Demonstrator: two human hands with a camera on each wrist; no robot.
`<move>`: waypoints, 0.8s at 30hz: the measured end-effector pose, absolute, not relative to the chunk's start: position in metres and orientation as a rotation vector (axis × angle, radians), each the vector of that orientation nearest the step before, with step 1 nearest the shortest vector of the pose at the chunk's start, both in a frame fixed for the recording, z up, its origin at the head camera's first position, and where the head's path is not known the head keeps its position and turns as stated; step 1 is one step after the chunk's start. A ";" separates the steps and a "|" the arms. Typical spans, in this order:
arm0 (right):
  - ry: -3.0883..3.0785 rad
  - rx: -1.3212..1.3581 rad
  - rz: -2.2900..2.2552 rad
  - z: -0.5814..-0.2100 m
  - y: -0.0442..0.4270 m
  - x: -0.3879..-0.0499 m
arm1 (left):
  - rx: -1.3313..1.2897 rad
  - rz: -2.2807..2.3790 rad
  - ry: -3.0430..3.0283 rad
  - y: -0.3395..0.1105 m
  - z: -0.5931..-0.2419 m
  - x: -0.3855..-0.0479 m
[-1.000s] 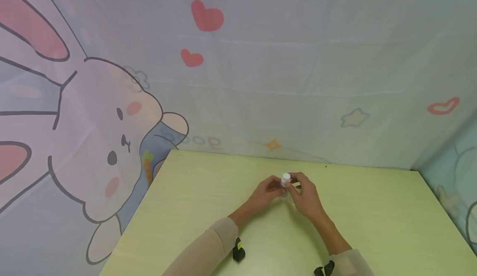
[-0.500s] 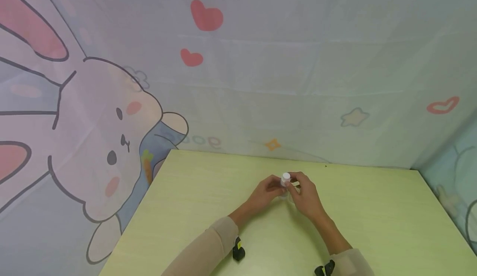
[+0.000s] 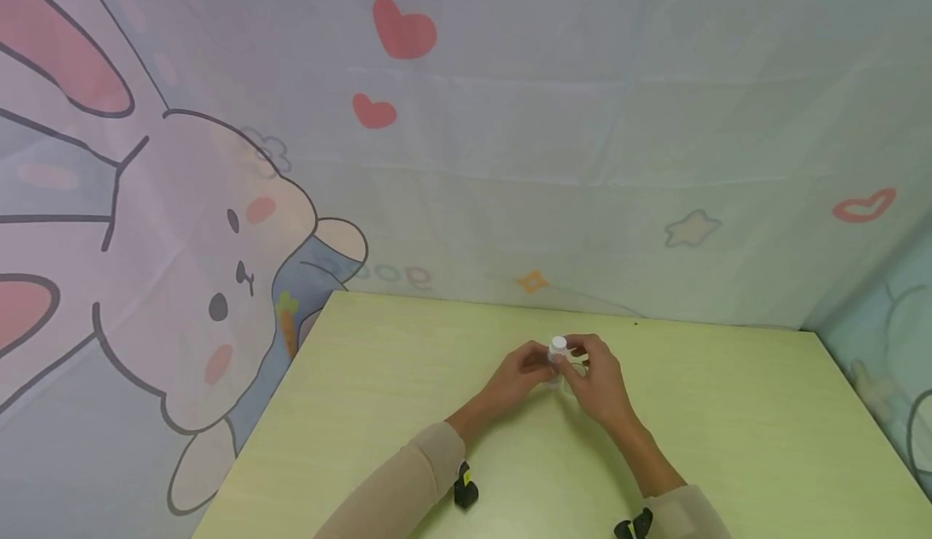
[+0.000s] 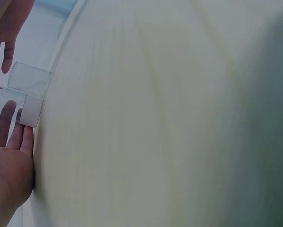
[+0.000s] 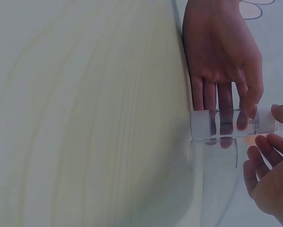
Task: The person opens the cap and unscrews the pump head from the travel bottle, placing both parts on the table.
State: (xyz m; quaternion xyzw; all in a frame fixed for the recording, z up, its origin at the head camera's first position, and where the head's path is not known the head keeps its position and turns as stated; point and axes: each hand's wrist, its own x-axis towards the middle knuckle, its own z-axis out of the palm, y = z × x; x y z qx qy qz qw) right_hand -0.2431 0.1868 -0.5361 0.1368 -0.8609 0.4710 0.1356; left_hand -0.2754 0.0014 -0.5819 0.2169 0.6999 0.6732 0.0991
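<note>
A small clear bottle (image 5: 200,125) stands upright on the table, with a white lower part and a white cap (image 3: 558,344). Around its side, the left hand (image 3: 514,379) holds it between thumb and fingers. From the other side the right hand (image 3: 601,384) pinches the cap; in the right wrist view its thumb lies on the cap and its other fingers curl beside it. Right beside the bottle is an open clear cup (image 5: 219,156), under the right hand. Fingers partly hide the bottle in the head view.
The pale yellow-green table (image 3: 408,361) reaches back to a hanging cloth (image 3: 524,159) printed with a rabbit, hearts and stars. Black wrist devices, one per arm, sit at the sleeve cuffs (image 3: 440,446).
Hands, bottle and cup keep nearly the same places. The right hand's fingers shift slightly at the cap.
</note>
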 end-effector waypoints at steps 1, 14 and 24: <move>-2.487 0.384 1.376 -0.536 0.186 -0.243 | 0.645 1.992 2.070 0.001 -0.582 -0.275; -2.502 0.400 1.360 -0.537 0.185 -0.244 | 0.657 2.008 2.042 0.002 -0.581 -0.274; -2.504 0.450 1.327 -0.537 0.186 -0.245 | 0.678 2.009 2.051 0.003 -0.584 -0.277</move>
